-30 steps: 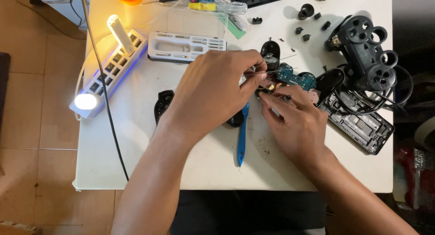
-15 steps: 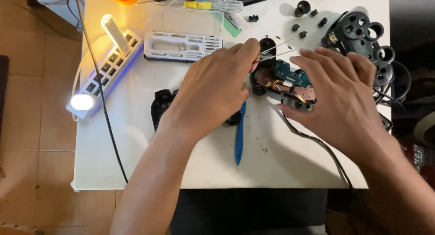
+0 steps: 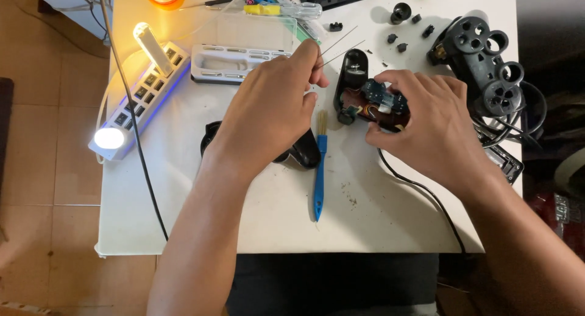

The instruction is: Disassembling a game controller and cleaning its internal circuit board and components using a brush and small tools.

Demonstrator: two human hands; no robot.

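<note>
Two hands work over a white table [image 3: 256, 224]. Nearest the person, a blue brush [image 3: 319, 170] lies on the table between the wrists, its bristles pointing away toward the fingers. The left hand [image 3: 268, 112] is closed in a pinch on thin metal tweezers [image 3: 338, 45], whose two prongs stick out past the fingertips, up and to the right. Under this hand's palm a black shell piece [image 3: 301, 154] shows partly. The right hand [image 3: 436, 124] has its fingers curled around a small circuit board [image 3: 381, 100] with wires, holding it just right of the left hand's fingertips; a black cable [image 3: 420, 191] runs from beneath this hand toward the person. Just beyond the board stands a black handle-shaped casing [image 3: 353, 63]. To the right of the right hand sits a black gamepad front shell [image 3: 481, 63] with round holes. Beyond the left hand lies a clear tool case [image 3: 241, 60]. Far to its left rests a white power strip [image 3: 143, 94] with a glowing lamp.
</note>
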